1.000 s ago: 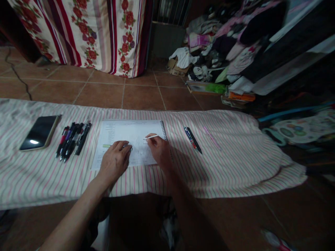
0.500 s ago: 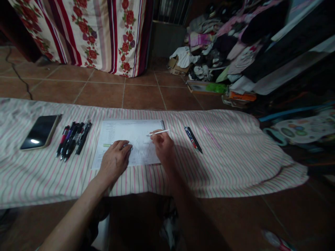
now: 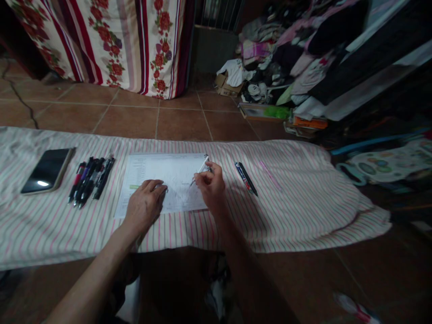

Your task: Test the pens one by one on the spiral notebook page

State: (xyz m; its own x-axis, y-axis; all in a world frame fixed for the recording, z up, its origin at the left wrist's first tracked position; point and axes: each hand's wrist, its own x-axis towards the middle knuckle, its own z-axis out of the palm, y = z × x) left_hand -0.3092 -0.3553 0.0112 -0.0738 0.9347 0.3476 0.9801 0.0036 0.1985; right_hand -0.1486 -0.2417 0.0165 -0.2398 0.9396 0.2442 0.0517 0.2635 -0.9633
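A spiral notebook (image 3: pixel 158 173) lies open on a striped cloth (image 3: pixel 286 198) spread over the floor. My left hand (image 3: pixel 143 207) rests on the page's lower part, fingers curled down against the paper. My right hand (image 3: pixel 211 186) is at the notebook's right edge, pinching a thin white pen (image 3: pixel 200 171) that points up and to the right, its tip on the page. Two pens (image 3: pixel 246 178) lie on the cloth just right of that hand.
A row of several pens (image 3: pixel 91 177) and a dark phone (image 3: pixel 45 171) lie left of the notebook. A pink pen (image 3: pixel 272 176) lies farther right. Beyond are floor tiles, a floral hanging cloth (image 3: pixel 118 40) and a pile of clothes (image 3: pixel 280 58).
My right hand has shifted right along the page and turned the white pen from lying nearly flat to standing steeper. The left hand has stayed on the notebook.
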